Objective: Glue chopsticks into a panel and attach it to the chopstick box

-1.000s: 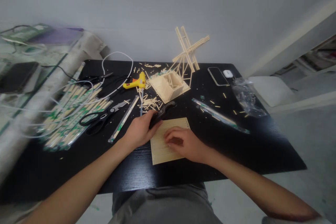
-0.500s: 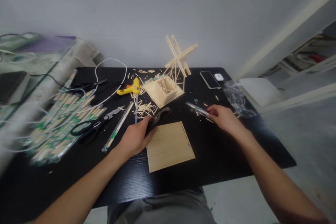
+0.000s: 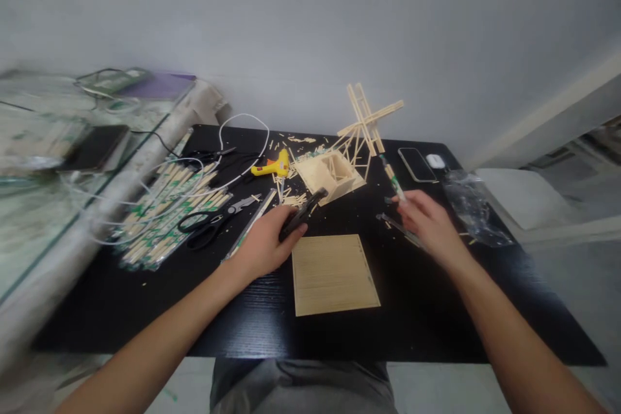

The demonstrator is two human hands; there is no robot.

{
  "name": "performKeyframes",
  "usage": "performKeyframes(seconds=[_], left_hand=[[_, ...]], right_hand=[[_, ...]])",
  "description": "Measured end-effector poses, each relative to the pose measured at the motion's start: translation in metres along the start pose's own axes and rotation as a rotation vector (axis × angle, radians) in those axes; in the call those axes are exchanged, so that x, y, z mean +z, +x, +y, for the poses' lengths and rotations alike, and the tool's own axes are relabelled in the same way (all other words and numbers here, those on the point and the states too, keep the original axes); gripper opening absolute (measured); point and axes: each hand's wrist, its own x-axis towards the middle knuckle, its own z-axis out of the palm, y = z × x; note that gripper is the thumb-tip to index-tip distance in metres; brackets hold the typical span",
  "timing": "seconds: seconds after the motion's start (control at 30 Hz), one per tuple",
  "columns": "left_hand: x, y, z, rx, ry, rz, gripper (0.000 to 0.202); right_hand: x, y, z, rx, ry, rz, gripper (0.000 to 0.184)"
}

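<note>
My left hand (image 3: 269, 239) is closed around a dark hand tool (image 3: 306, 210), whose exact kind I cannot make out. It hovers near the far left corner of a square wooden panel (image 3: 334, 275) lying flat on the table. My right hand (image 3: 427, 220) pinches a plastic-wrapped pair of chopsticks (image 3: 392, 178) with green print, tilted up and away to the left. Below that hand lies a clear wrapper (image 3: 400, 229). Beyond both hands stands a windmill-like model of pale sticks (image 3: 369, 119), by a wooden base with a box on it (image 3: 334, 174).
Left of me lie many wrapped chopsticks (image 3: 169, 213), black-handled scissors (image 3: 204, 226), and a white cable (image 3: 245, 116). A yellow glue gun (image 3: 274, 165) sits among stick offcuts. At the right are a phone (image 3: 417, 165), a white case (image 3: 435, 161) and crumpled clear plastic (image 3: 475, 210).
My right hand has raised the wrapped chopsticks from low over the table to a steep tilt. My left hand still holds the dark tool. The view has shifted left.
</note>
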Motion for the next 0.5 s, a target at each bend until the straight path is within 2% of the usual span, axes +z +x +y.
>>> performKeyframes(seconds=[0.1,0.2,0.3,0.37,0.5], left_hand=[[-0.019,-0.009,-0.003,-0.018,0.102,-0.055,0.037],[-0.027,-0.031,-0.014,-0.024,0.363,-0.113,0.045],[-0.022,-0.057,-0.028,-0.003,0.535,-0.073,0.049],[-0.014,-0.071,-0.034,-0.001,0.607,-0.041,0.050],[0.002,-0.086,-0.036,-0.005,0.626,0.013,0.056]], right_hand=[[0.031,-0.016,-0.022,0.089,0.392,-0.305,0.045],[0.058,-0.025,-0.030,0.131,0.541,-0.502,0.047],[0.079,-0.025,-0.025,0.182,0.668,-0.575,0.047],[0.089,-0.023,-0.016,0.268,0.762,-0.592,0.047],[0.102,-0.023,0.001,0.418,0.871,-0.629,0.046]])
